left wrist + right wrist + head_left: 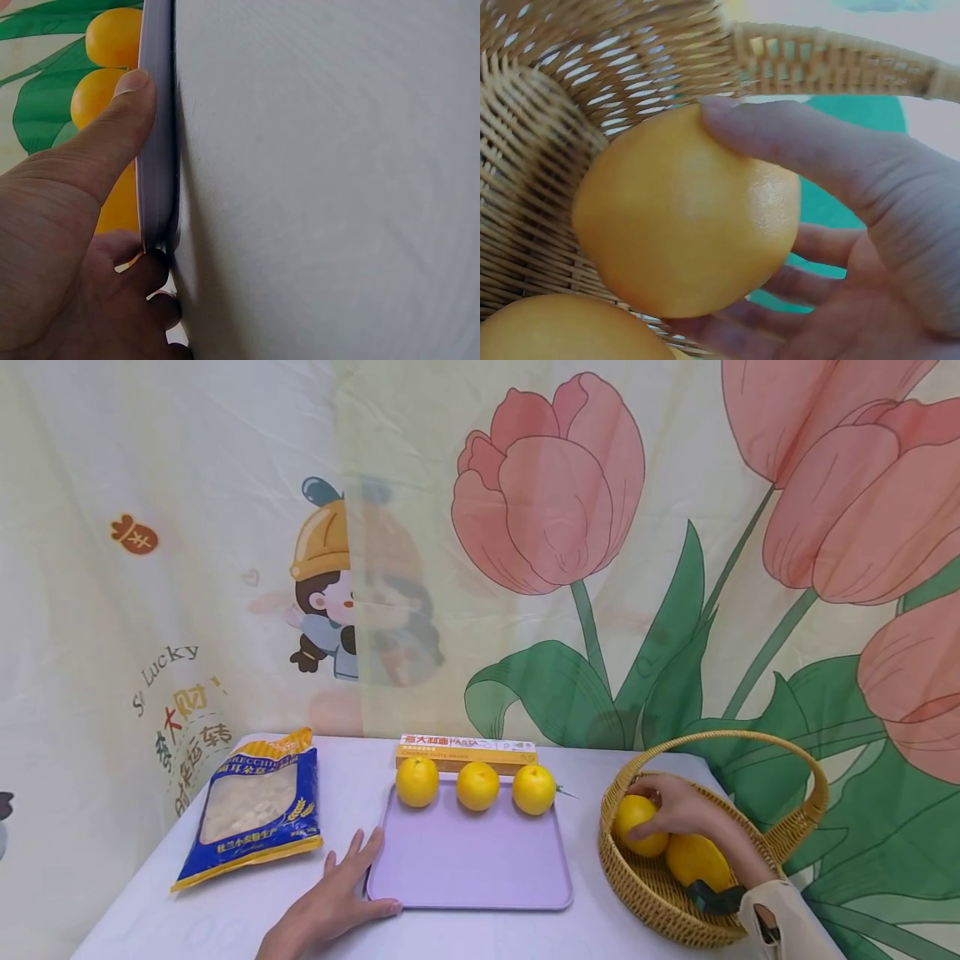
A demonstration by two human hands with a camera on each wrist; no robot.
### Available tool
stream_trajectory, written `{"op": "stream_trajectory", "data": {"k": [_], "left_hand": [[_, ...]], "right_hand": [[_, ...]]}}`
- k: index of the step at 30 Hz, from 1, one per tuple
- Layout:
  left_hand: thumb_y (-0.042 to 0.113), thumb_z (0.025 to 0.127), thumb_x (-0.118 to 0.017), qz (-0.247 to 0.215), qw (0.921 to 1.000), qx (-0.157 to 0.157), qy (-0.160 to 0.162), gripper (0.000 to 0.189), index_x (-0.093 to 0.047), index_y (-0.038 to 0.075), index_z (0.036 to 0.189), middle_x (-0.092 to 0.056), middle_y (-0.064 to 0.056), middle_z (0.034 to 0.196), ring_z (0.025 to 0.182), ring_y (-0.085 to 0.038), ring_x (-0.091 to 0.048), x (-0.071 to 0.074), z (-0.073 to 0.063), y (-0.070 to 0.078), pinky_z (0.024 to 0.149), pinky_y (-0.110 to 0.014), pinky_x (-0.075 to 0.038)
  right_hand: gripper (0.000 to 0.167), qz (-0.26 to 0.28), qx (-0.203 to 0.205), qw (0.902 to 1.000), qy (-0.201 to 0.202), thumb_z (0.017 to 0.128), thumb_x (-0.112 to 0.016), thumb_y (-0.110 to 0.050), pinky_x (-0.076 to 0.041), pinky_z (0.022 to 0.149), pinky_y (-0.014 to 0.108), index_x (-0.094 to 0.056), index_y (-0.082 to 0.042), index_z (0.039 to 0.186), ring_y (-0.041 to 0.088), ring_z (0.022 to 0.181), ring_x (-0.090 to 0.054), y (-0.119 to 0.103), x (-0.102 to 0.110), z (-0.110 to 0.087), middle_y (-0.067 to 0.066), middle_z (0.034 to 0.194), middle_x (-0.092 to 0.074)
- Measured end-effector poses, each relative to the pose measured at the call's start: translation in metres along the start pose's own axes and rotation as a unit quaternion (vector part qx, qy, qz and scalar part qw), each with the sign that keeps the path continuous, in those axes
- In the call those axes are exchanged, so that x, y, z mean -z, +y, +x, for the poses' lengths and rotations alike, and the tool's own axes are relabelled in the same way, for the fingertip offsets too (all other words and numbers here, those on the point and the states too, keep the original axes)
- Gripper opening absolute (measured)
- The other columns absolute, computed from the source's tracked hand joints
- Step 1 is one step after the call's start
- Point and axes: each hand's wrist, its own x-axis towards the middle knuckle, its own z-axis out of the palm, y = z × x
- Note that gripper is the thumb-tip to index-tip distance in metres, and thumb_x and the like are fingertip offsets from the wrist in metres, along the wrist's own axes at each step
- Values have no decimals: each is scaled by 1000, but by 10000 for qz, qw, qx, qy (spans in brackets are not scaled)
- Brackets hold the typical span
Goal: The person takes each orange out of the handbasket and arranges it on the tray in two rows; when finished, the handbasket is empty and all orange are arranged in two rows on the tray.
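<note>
My right hand [672, 810] reaches into a wicker basket [637, 893] and grips an orange [686, 214], thumb on one side and fingers round the other. Beside it in the basket lies another yellow-orange fruit [697, 862], partly covered by the wrist. My left hand [333, 889] rests at the near left corner of a lilac tray [472, 868]. Its fingers are spread along the left side, and the thumb [124, 124] touches the near rim. Three oranges [477, 786] stand in a row along the tray's far edge.
Behind the tray lies a pasta box [465, 755], partly hidden by the oranges. A blue and yellow bag of pasta [255, 810] lies left of the tray. The basket's tall handle [813, 793] arches on the right. A printed curtain [420, 527] hangs behind the table.
</note>
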Motion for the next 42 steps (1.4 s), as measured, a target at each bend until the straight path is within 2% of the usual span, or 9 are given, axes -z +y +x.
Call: {"op": "stream_trajectory", "data": {"k": [6,11,15,18,22,28,34,38,42], "left_hand": [[46,80,-95,151,9999,2,-31,121,-27,-1,169,-14,-37,172,158,-62,-4,1,2,1,125,-77,3],[47,79,-95,161,9999,19,-42,122,-27,-1,169,-13,-39,172,156,-65,-3,1,3,0,124,-79,2],[48,78,-95,131,9999,92,-53,124,-25,1,170,-10,-39,172,154,-67,0,1,3,0,123,-80,3],[48,78,-95,122,9998,129,-56,125,-25,2,170,-9,-39,172,154,-68,2,1,2,0,123,-80,3],[48,78,-95,103,9999,93,-49,124,-25,1,170,-10,-38,172,155,-66,0,1,2,0,124,-79,3],[45,80,-95,65,10000,1,-48,121,-27,-2,168,-15,-37,172,158,-61,-3,0,4,1,125,-77,4],[44,80,-95,37,10000,-7,-38,121,-27,-2,168,-13,-38,172,155,-66,0,0,2,2,123,-80,4],[43,80,-95,-51,10000,-10,-20,121,-27,-2,168,-13,-37,172,156,-64,1,2,1,2,123,-80,5],[42,79,-96,-83,10000,-48,22,121,-28,-2,168,-13,-37,172,155,-66,0,2,0,1,122,-82,3]], "right_hand": [[75,444,97,9989,132,78,-97,-24,-58,84,40,-66,4,139,36,113,-62,-7,8,-23,19,132,-68],[73,840,537,9946,272,79,-95,-24,-63,90,55,-64,1,141,38,119,-62,-15,12,-39,19,136,-66],[67,1024,1047,9886,353,81,-93,-21,-65,91,45,-64,-2,139,21,116,-63,-26,15,-53,15,134,-67],[62,1157,1331,9837,360,81,-94,-18,-63,89,29,-66,-5,135,9,112,-64,-37,15,-62,11,130,-68],[59,1390,1651,9759,320,81,-95,-14,-64,91,29,-68,-9,133,12,110,-68,-55,9,-67,6,126,-71],[60,1917,2081,9585,344,81,-93,-10,-65,92,32,-68,-9,136,18,110,-72,-84,-9,-62,5,127,-74],[64,2352,2335,9431,286,80,-95,-11,-64,98,33,-68,-6,138,21,113,-70,-119,-37,-45,7,129,-74],[66,2505,2431,9366,291,80,-97,-15,-63,99,32,-68,-4,138,20,112,-69,-143,-59,-30,8,131,-74],[70,2665,2389,9324,499,77,-99,-16,-63,98,32,-68,-2,138,18,110,-70,-163,-82,-13,8,130,-74]]}}
